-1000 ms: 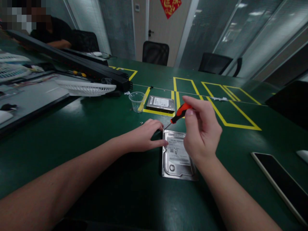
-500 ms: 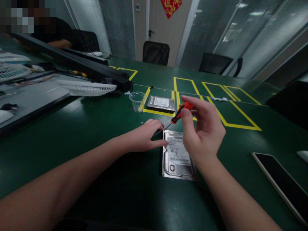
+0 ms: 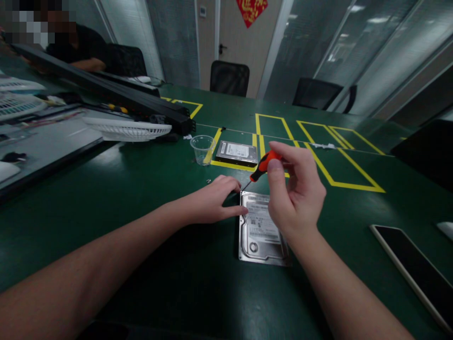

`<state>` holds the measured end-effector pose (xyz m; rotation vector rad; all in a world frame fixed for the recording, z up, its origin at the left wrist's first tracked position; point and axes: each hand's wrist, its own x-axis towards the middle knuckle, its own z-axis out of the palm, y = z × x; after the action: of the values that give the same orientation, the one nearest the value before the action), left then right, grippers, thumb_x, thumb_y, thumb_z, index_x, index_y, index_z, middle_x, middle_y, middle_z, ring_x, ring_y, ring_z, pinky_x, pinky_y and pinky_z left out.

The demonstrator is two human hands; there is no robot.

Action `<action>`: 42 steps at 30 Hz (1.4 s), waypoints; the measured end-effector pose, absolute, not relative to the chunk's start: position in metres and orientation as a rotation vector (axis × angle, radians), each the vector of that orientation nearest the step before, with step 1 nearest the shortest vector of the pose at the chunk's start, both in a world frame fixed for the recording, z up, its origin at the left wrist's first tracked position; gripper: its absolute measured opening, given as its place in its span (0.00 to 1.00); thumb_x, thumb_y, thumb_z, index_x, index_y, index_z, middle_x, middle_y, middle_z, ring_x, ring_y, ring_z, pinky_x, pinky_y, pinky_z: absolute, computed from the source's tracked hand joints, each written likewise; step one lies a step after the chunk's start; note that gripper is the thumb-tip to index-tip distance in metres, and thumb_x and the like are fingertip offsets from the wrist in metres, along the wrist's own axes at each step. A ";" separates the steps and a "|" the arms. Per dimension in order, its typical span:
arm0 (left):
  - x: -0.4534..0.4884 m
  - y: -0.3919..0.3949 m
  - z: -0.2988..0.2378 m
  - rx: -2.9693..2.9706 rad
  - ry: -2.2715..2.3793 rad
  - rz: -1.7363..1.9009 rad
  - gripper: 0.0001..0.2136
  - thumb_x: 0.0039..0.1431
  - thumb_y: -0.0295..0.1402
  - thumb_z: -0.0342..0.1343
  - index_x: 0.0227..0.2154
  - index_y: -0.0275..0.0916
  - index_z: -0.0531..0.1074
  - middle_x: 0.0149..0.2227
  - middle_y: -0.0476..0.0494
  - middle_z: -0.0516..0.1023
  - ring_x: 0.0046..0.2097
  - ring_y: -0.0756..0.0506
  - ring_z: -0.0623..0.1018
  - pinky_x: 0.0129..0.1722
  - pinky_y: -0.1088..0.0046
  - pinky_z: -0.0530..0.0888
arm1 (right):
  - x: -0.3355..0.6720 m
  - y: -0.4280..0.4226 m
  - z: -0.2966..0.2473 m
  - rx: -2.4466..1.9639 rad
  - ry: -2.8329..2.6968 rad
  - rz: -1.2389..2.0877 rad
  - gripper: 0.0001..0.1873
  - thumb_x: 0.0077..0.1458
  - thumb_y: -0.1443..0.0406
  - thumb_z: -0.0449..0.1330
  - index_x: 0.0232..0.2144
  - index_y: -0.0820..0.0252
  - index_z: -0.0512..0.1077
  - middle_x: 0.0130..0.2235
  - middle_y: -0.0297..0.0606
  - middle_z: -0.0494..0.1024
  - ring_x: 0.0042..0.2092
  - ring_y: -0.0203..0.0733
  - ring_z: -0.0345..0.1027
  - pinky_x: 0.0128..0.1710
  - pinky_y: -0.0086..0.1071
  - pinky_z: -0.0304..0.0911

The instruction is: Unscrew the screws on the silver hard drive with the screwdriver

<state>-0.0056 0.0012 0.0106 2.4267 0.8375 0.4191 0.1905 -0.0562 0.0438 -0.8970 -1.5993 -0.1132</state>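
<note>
A silver hard drive [image 3: 260, 231] lies label-up on the green table [image 3: 141, 198] in front of me. My left hand [image 3: 212, 200] rests on the table against the drive's upper left edge, thumb touching its side, fingers curled. My right hand [image 3: 295, 191] hovers over the drive, closed in a pinch on a small screwdriver [image 3: 261, 166] with an orange and black handle. The screwdriver's thin tip points down-left at the drive's top left corner. My right hand hides part of the drive's right side.
A second hard drive [image 3: 237, 153] lies inside a yellow taped box, with a clear plastic cup [image 3: 201, 149] to its left. A white fan grille [image 3: 127, 128] and long black bars sit at left. A dark tablet [image 3: 417, 271] lies at right. Another person sits far left.
My right hand's fingers have shifted on the screwdriver handle, twisting it slightly; the tool stays on the same corner. My left hand and the drive have not moved.
</note>
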 end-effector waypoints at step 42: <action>-0.006 0.002 0.007 2.437 0.817 0.444 0.18 0.66 0.48 0.66 0.49 0.41 0.72 0.56 0.36 0.76 0.60 0.34 0.73 0.61 0.53 0.71 | 0.191 -0.055 0.040 -0.841 -1.569 0.000 0.17 0.72 0.65 0.55 0.58 0.50 0.75 0.57 0.42 0.78 0.58 0.50 0.77 0.59 0.54 0.75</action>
<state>-0.0055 0.0021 0.0073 2.4372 0.8175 0.4435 0.1914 -0.0548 0.0397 -0.8408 -1.5695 -0.0001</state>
